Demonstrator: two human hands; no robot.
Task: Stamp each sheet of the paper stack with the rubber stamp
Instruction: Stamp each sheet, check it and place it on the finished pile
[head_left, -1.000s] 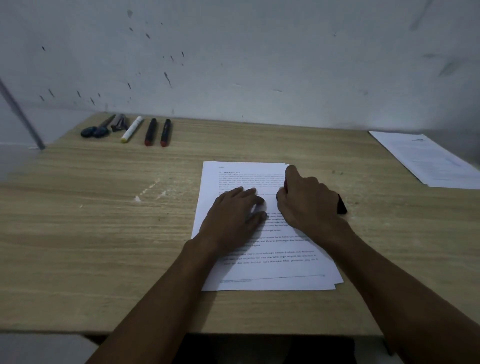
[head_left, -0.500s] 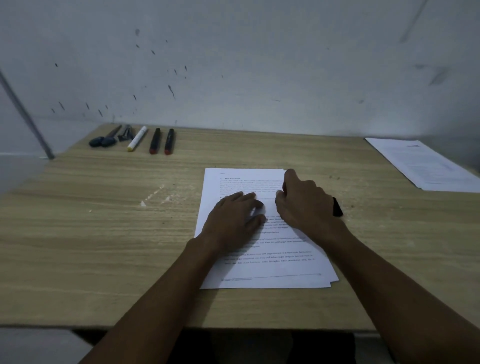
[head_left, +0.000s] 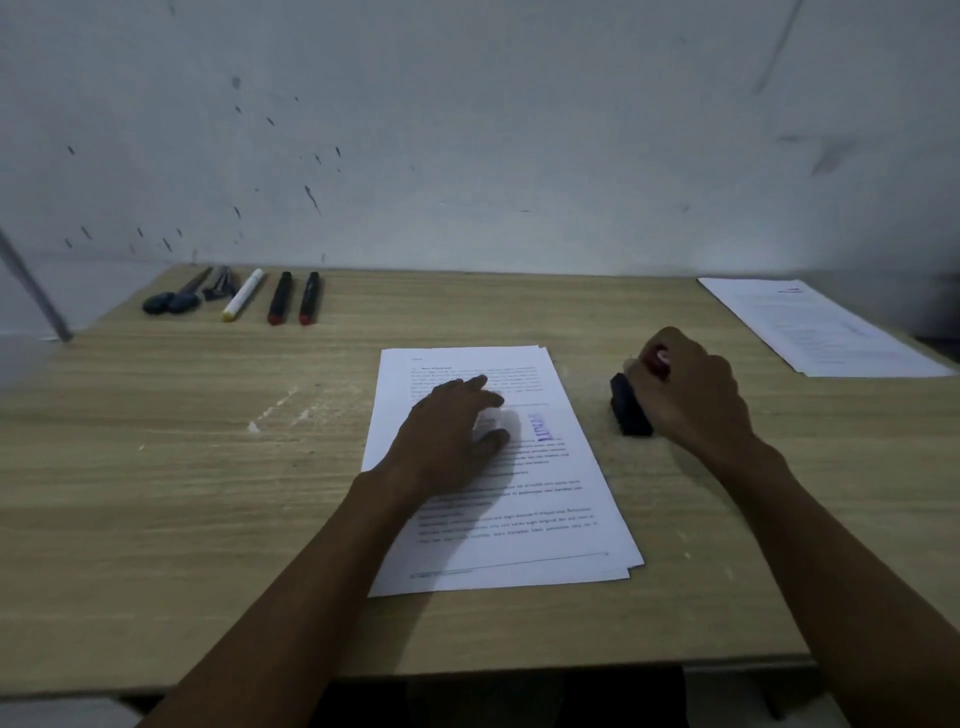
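Now the right hand (head_left: 693, 397) clutches the stamp (head_left: 629, 408) beside the paper stack (head_left: 519, 519). The left hand (head_left: 449, 434) lies flat, fingers relaxed, on the marked top sheet; slide it off next.

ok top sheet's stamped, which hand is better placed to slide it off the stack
Left. The left hand already lies flat on the top sheet, beside the purple stamp mark. The right hand is off the paper, gripping the rubber stamp on the table.
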